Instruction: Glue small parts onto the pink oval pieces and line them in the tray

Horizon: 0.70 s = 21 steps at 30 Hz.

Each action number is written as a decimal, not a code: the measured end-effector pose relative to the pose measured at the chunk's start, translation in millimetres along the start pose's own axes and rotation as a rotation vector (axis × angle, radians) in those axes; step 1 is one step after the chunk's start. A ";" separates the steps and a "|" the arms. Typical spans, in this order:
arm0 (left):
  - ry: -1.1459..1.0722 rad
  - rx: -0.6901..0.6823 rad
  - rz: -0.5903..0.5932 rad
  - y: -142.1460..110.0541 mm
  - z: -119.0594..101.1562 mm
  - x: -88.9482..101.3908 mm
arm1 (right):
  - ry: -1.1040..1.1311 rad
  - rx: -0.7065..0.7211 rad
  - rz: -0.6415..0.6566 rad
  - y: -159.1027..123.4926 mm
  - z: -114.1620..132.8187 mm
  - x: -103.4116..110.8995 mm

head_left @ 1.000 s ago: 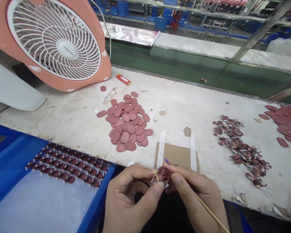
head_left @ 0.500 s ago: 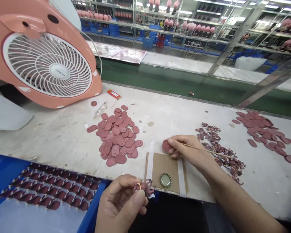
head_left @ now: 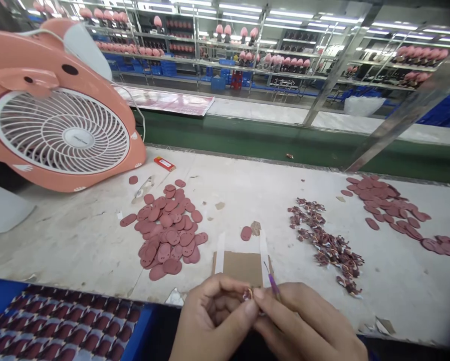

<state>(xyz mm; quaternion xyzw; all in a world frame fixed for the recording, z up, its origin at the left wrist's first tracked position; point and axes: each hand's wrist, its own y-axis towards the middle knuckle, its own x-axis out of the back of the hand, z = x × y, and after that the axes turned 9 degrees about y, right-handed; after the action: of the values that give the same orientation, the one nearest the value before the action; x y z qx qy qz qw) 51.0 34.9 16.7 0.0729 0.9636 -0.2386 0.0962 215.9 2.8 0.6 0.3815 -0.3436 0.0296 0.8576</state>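
Observation:
My left hand (head_left: 213, 316) is closed, with thumb and forefinger pinching a small dark red figurine (head_left: 247, 294) with a yellowish loop on it. Most of that piece is hidden by the fingertips. My right hand (head_left: 307, 318) meets it from the other side, its fingertips touching or very close to the piece. Between the right fingers sits a thin paintbrush (head_left: 273, 286) with a purple ferrule, its fine tip pointing up and away. Under and just beyond both hands lies a cardboard piece (head_left: 241, 264) with white strips at its sides. A single reddish oval disc (head_left: 246, 233) rests beyond it.
A pile of reddish oval discs (head_left: 168, 235) lies to the left, another disc pile (head_left: 386, 200) far right. Small figurines (head_left: 326, 240) are heaped at right. A pink fan (head_left: 74, 135) stands back left; a blue tray (head_left: 144, 321) of dark red pieces is lower left.
My right hand has laid the oval disc on the table and come down to the left hand, brush now upright. The view has tilted up; the bottle cap on the cardboard no longer shows.

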 end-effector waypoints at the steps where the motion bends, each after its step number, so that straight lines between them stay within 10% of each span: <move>1: 0.033 0.005 0.029 2.5 0.3 -1.0 | -0.033 0.008 -0.007 -2.4 -1.8 -1.2; 6: 0.564 -0.245 0.178 35.5 -15.7 1.5 | -0.177 -0.011 -0.046 -0.4 -23.0 9.3; 10: 1.287 -0.537 0.065 80.8 -39.3 0.5 | -0.266 -0.172 -0.106 -4.8 -50.1 14.8; 21: 1.492 -0.429 0.232 136.7 -51.6 -11.3 | -0.245 -0.367 -0.099 -31.5 -80.1 3.9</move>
<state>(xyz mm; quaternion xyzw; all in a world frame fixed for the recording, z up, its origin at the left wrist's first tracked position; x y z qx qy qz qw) 79.7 177.9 3.0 0.2938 0.7848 0.0766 -0.5403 274.1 33.8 -54.9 0.2362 -0.4258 -0.1223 0.8649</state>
